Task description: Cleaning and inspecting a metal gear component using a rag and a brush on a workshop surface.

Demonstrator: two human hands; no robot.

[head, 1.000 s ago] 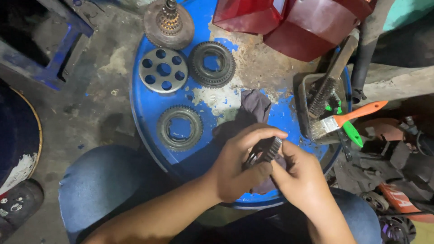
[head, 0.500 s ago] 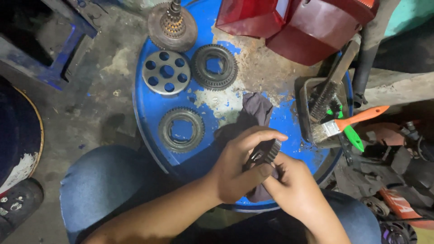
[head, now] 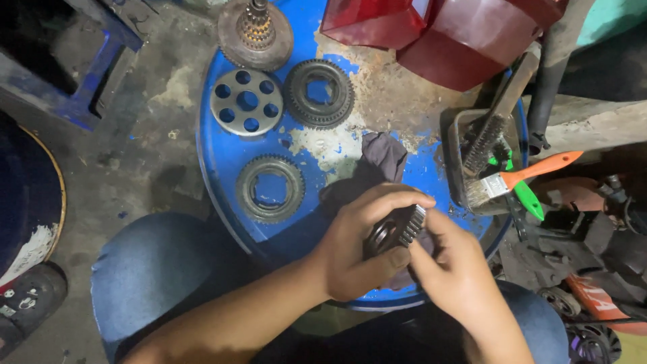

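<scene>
My left hand (head: 364, 249) and my right hand (head: 455, 269) together grip a small dark toothed gear (head: 399, 231), held on edge over the near rim of a round blue drum lid (head: 222, 158). A dark grey rag (head: 379, 162) lies on the lid just beyond the hands and runs under them. Three other metal parts rest flat on the lid: a ring gear (head: 270, 189) at the near left, a disc with round holes (head: 245, 102) and a toothed ring gear (head: 319, 92) further back.
A geared shaft on a round plate (head: 255, 34) stands at the lid's far edge. A metal tray (head: 472, 158) at the right holds a wire brush (head: 499, 121) and an orange-handled paintbrush (head: 519, 178). Red plastic covers (head: 458, 34) lie beyond. My blue-jeaned knees (head: 148, 276) flank the drum.
The gear has turned a little in my hands, and my right hand has shifted its hold on it. The view has moved slightly; the parts on the lid stay put.
</scene>
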